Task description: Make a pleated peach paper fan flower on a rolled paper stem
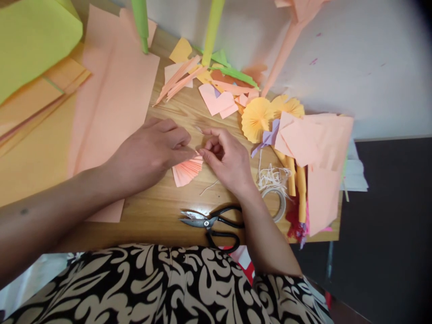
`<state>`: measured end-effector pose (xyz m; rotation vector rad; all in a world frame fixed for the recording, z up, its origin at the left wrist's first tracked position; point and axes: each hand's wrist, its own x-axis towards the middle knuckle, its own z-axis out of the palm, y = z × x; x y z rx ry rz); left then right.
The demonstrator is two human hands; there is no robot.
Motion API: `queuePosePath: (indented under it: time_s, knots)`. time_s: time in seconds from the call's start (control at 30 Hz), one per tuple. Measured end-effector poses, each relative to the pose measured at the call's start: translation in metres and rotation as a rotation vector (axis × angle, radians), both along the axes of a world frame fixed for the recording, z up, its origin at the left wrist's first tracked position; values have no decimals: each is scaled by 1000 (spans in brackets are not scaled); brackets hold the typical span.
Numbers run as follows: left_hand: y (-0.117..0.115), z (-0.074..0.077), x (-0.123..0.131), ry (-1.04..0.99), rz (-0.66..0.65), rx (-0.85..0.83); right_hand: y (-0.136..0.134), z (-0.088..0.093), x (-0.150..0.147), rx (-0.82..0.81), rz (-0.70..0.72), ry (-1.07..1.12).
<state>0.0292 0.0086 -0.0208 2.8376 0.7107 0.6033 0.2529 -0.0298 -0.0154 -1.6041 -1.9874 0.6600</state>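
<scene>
A small peach paper fan [187,172], folded in narrow pleats, spreads out below my fingers over the wooden table. My left hand [151,150] is closed on its gathered upper end. Thumb and fingers of my right hand [227,157] are curled together right at that same tip; whatever they pinch is too small to make out. A short white string [209,187] trails on the wood under the right hand. Black-handled scissors [206,222] lie partly spread near the table's front edge, beside my right forearm.
Large peach sheets [114,90] and yellow paper [40,45] cover the left. Paper scraps [216,96] and yellow pleated rosettes [258,119] lie along the wall. Tangled string [273,176], a tape roll [281,204] and peach pieces [324,180] occupy the right.
</scene>
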Motion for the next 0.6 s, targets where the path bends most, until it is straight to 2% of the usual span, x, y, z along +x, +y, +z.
queuePosePath:
  time_s: [0.23, 0.4, 0.6]
  knots:
    - [1, -1, -2, -10, -11, 15, -9, 9, 7, 99, -53, 109]
    - [1, 1, -2, -15, -18, -9, -13, 18, 10, 105, 40, 16]
    - [-1, 1, -2, -18, -4, -49, -13, 19, 10, 117, 111, -68]
